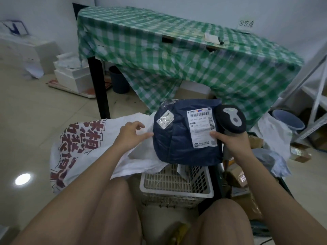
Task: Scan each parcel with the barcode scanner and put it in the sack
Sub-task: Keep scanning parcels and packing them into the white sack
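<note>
Item in hand: one soft, rounded parcel [184,137] in a dark navy plastic mailing bag, wrinkled and shiny. On its upper face sits a white shipping label [201,127] with barcodes along the top and right edge, plus a smaller clear-taped white tag [165,119] nearer the left corner. The parcel sits above a white perforated plastic basket [177,183], between my two hands.

My right hand [230,140]: fingers curled around the handle of the dark barcode scanner with a grey top panel [230,119], thumb laid flat on the lower right corner of the label. The scanner head rises just beside the parcel's right edge, touching or nearly so; I cannot tell which. This hand grips scanner and parcel together.

My left hand [131,132]: fingers loosely bent, pinching the thin rim of the white woven plastic sack with large red printed characters [83,144]. Fingertips reach to the parcel's left edge. The sack's mouth is crumpled just beside and partly under the parcel, and its body spreads out to my left on the floor.

Surroundings: my bare knees below, either side of the basket. Cardboard boxes [238,175] and a pale blue-grey plastic bag [270,160] lie to my right. Beyond stands a black-legged table draped in a green-and-white checked cloth [177,55], a dark bin [119,80] under it. White boxes [70,75] are stacked on the beige tiled floor [35,121] at far left; white metal shelving [316,96] at far right.
</note>
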Demonstrator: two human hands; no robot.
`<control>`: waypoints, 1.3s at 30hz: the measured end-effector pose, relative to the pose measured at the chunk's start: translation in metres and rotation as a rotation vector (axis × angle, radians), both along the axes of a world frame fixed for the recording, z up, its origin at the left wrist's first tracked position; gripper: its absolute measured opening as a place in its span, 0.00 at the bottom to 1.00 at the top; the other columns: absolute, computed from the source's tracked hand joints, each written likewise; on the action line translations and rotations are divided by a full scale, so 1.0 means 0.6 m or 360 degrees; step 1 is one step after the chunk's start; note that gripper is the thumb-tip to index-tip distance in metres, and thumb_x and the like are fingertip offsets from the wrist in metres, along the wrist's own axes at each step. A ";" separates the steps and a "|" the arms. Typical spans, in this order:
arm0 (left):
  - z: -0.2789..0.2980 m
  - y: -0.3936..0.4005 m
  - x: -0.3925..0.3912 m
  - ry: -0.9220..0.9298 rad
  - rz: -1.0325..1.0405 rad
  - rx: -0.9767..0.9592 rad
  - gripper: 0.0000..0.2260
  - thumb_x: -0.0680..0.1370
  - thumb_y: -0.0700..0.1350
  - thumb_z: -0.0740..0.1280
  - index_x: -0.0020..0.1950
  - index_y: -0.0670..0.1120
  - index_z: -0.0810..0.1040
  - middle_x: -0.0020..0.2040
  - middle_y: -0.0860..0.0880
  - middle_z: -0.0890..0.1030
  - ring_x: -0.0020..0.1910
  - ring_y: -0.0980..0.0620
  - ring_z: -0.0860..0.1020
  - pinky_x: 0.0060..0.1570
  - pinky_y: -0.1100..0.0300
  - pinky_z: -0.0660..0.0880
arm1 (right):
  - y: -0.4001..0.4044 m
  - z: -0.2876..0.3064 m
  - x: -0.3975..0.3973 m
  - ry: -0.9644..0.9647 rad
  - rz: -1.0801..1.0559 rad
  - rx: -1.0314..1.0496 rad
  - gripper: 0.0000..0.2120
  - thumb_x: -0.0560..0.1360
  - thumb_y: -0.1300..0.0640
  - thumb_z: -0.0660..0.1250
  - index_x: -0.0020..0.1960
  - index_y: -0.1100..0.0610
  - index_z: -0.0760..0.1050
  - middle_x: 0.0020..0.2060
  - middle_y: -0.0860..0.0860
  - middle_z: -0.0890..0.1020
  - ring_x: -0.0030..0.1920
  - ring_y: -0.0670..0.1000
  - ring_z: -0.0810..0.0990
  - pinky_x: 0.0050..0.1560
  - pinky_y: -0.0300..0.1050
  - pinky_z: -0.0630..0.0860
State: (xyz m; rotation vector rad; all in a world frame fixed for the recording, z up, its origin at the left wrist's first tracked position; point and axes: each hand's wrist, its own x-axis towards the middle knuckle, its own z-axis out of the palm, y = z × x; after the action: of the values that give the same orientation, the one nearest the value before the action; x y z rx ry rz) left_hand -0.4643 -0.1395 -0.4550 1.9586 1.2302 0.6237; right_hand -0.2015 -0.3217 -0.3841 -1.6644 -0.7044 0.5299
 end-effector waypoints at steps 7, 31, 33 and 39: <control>0.026 0.019 -0.037 0.0154 0.0162 0.0185 0.17 0.77 0.50 0.68 0.33 0.43 0.69 0.30 0.46 0.70 0.32 0.47 0.69 0.35 0.56 0.61 | 0.033 0.012 -0.044 -0.0025 -0.0035 0.0190 0.17 0.68 0.66 0.76 0.55 0.57 0.78 0.51 0.49 0.81 0.51 0.47 0.80 0.51 0.43 0.75; 0.155 0.190 -0.144 -0.0743 0.0660 0.0190 0.11 0.80 0.48 0.64 0.44 0.44 0.81 0.36 0.52 0.77 0.35 0.60 0.71 0.36 0.64 0.68 | 0.266 -0.071 -0.257 -0.0056 0.0717 -0.0099 0.16 0.70 0.64 0.74 0.55 0.54 0.74 0.47 0.45 0.80 0.54 0.49 0.79 0.51 0.42 0.75; 0.143 0.184 -0.128 -0.0664 0.0666 0.0194 0.14 0.81 0.49 0.63 0.39 0.43 0.77 0.32 0.52 0.72 0.32 0.57 0.68 0.35 0.60 0.65 | 0.238 -0.069 -0.222 0.0027 0.0603 -0.0095 0.14 0.71 0.67 0.73 0.53 0.57 0.75 0.44 0.44 0.80 0.49 0.45 0.79 0.45 0.34 0.76; 0.129 0.175 -0.081 -0.0665 0.0760 0.0226 0.16 0.80 0.50 0.61 0.40 0.39 0.75 0.35 0.47 0.71 0.36 0.51 0.68 0.39 0.57 0.64 | 0.169 -0.109 -0.130 0.0025 0.0268 -0.0259 0.13 0.71 0.67 0.71 0.34 0.55 0.73 0.25 0.44 0.76 0.28 0.39 0.73 0.32 0.37 0.71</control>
State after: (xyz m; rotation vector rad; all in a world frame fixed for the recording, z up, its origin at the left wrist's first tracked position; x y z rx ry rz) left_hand -0.5130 -0.0343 -0.3775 1.5275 1.4098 1.3182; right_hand -0.2796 -0.2202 -0.4497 -1.7582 -0.8118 0.7356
